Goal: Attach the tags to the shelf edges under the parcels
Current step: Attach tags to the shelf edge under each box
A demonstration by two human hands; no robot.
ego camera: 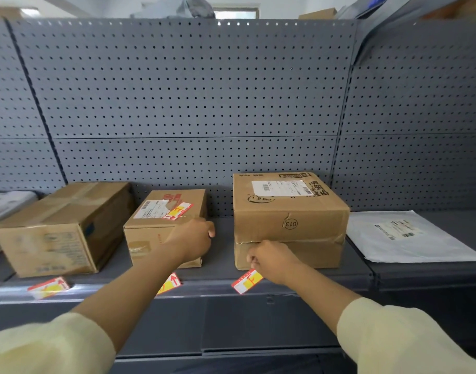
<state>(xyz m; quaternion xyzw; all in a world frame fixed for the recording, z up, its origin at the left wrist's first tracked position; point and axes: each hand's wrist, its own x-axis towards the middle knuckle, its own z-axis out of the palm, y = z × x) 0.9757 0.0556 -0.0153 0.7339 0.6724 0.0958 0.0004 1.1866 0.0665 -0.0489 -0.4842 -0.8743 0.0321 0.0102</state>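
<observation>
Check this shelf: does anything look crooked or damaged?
Yes. The right box has a crushed crease across its front, and the left tag sits tilted on the shelf edge, not level. A fourth tag sits on the middle box.

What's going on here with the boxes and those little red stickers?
A person is tagging parcels on a shelf. Their right hand pinches a red and yellow tag at the shelf edge under the tall box. Two other tags already sit on that edge: the left tag under the left box and the middle tag, partly behind the arm, under the middle box. The left hand is at the middle box; whether it grips it is unclear. No tag shows under the white mailer.
</observation>
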